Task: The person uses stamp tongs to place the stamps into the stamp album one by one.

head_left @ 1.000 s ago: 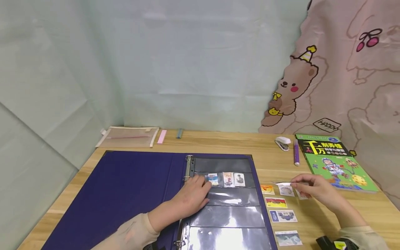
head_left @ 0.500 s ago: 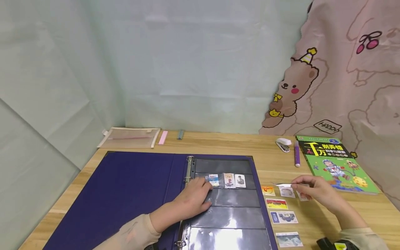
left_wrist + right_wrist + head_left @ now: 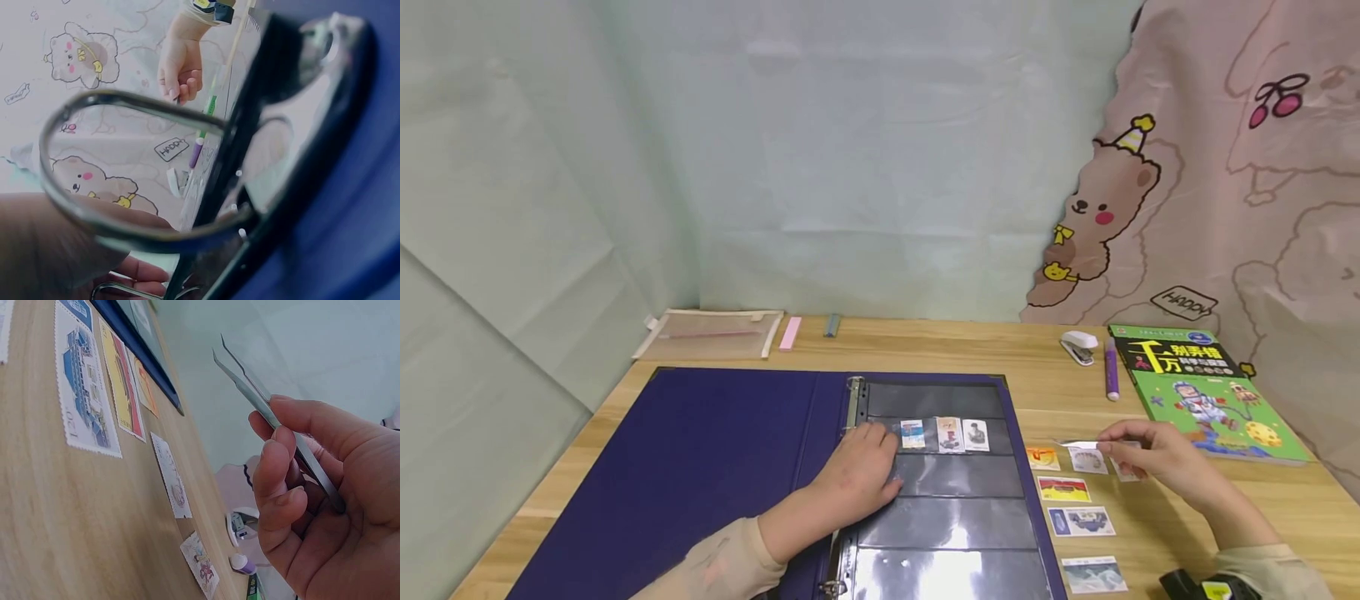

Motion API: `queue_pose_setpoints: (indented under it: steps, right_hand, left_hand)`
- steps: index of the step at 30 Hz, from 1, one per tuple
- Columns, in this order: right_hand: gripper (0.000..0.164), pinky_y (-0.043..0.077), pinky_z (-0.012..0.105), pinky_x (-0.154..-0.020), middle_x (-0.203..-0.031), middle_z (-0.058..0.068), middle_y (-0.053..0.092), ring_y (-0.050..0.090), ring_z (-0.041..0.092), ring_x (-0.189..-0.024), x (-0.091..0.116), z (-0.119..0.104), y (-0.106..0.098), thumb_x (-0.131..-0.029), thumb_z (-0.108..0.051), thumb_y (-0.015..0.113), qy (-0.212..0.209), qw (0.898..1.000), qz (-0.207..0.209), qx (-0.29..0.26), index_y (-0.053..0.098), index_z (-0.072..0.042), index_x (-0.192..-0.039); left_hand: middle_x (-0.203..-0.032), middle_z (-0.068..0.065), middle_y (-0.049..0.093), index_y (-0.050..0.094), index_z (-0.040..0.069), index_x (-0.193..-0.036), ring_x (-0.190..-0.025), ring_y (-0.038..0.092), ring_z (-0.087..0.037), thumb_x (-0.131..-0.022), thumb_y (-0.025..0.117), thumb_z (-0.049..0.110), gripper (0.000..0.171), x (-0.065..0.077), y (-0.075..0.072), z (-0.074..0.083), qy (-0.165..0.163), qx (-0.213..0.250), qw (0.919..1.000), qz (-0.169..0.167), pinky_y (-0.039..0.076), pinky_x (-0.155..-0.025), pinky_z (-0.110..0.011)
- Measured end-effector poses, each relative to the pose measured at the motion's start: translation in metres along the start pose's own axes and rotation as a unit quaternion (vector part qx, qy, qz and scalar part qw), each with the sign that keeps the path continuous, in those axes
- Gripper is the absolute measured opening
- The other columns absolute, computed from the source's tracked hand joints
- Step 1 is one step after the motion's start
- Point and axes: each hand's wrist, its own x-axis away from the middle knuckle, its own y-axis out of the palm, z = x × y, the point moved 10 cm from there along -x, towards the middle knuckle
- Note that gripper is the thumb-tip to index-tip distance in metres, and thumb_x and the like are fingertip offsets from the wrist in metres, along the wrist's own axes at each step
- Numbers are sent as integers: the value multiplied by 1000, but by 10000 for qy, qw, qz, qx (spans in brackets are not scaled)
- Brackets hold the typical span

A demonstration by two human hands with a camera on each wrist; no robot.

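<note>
My left hand (image 3: pixel 860 468) rests on the black pocket page (image 3: pixel 955 523) of a blue ring binder album (image 3: pixel 715 467), fingertips at the left end of the second pocket row. Right of those fingertips, a blue-and-white stamp (image 3: pixel 913 433), a reddish stamp (image 3: pixel 950 435) and a grey portrait stamp (image 3: pixel 976 435) sit in that row. My right hand (image 3: pixel 325 469) pinches metal tweezers (image 3: pixel 262 407) between thumb and fingers, bent tips slightly apart with nothing between them. It hovers over loose stamps on the table, among them a red-and-yellow stamp (image 3: pixel 1063 489) and a blue building stamp (image 3: pixel 1081 522).
Right of the album, a pale stamp (image 3: pixel 1093 575) lies nearest me. Behind the right hand are a green book (image 3: pixel 1217 408), a purple marker (image 3: pixel 1112 371) and a white stapler (image 3: pixel 1079 346). A mesh zip pouch (image 3: pixel 711 333) and a pink strip (image 3: pixel 790 333) lie at the back left.
My left hand has slid slightly left along the page, baring the whole blue-and-white stamp. The right hand with the tweezers has stayed almost still.
</note>
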Motion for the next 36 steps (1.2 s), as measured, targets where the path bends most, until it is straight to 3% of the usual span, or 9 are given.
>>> queue_pose_setpoints:
  steps: [10,27,36]
  right_hand:
    - [24,40,31,-47,-62,-8,51,46,12,-51,0,2,1,-90,-13,52,22,10000,-24,-30,56,8,-100]
    - [23,40,32,-47,-61,-9,50,44,12,-49,-1,3,3,-90,-12,51,-10,9999,-72,-154,56,8,-99]
    - [25,40,30,-47,-60,-10,48,44,7,-49,-1,6,2,-89,-14,53,102,9999,-31,-69,57,8,-99]
  left_hand:
    - [-89,-1,55,56,9,-96,-89,47,-17,-75,66,39,38,1,0,1,69,-2,9999,83,35,-79,-31]
    - [-90,0,53,54,14,-97,-87,49,-16,-79,63,34,28,2,4,8,448,-114,9988,147,37,-74,-30]
    - [-85,1,49,46,14,-90,-82,47,-15,-77,65,33,30,0,5,5,289,218,9993,33,36,-71,-28]
